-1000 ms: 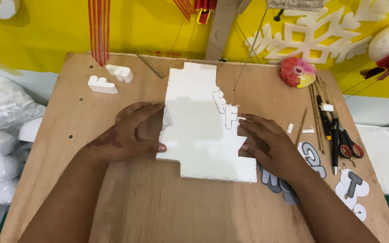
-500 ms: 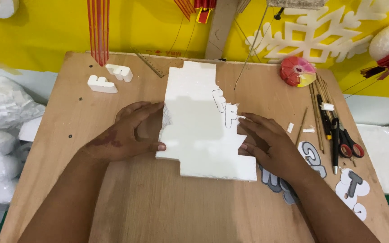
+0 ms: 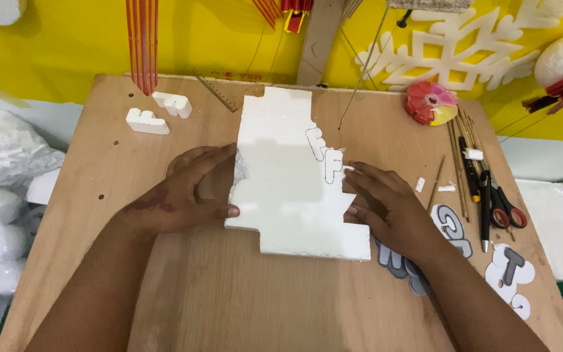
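Lying flat mid-board on the wooden board (image 3: pixel 164 293), white foam sheet (image 3: pixel 288 189), long axis running away from the body, notched end far. Left hand (image 3: pixel 187 192) spread flat against its left edge; right hand (image 3: pixel 386 205) open, fingers on its right edge beside outlined letters (image 3: pixel 326 156).

Notched white foam sheet (image 3: pixel 288 189), flat on wooden board (image 3: pixel 229 300)

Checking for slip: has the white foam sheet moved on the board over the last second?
No. The foam sheet keeps its place against the wooden board; its top edge still sits below the board's far edge, both hands pressing its sides.
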